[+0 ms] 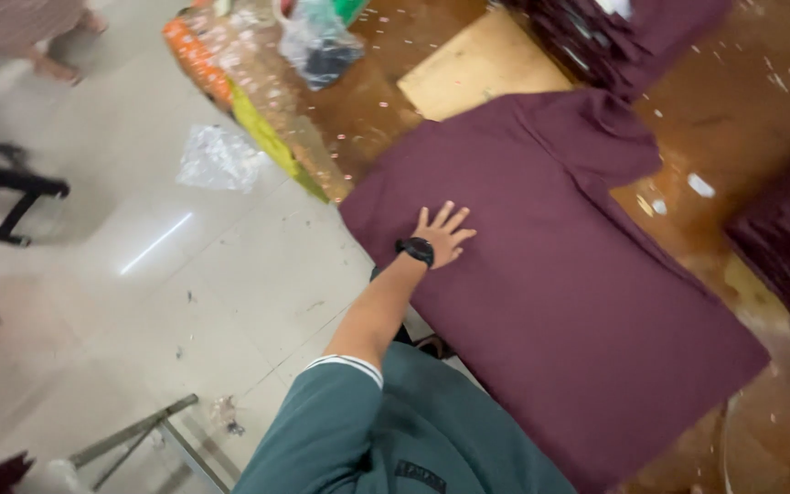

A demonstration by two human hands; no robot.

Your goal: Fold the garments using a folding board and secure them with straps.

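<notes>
- The left hand (443,234) is laid flat, fingers (450,218) spread and grasping nothing, on the maroon garment (560,274).
- Under the fingers, near the table edge (345,197), the cloth could be dragged off or wrinkled.
- The right hand is unseen.

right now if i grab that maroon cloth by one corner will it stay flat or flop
The maroon cloth would probably flop: it lies limp on the wooden table, bunched near its far end. Its near corner already overhangs the edge, so a pull may slide it off. The left hand presses flat on it.
</notes>
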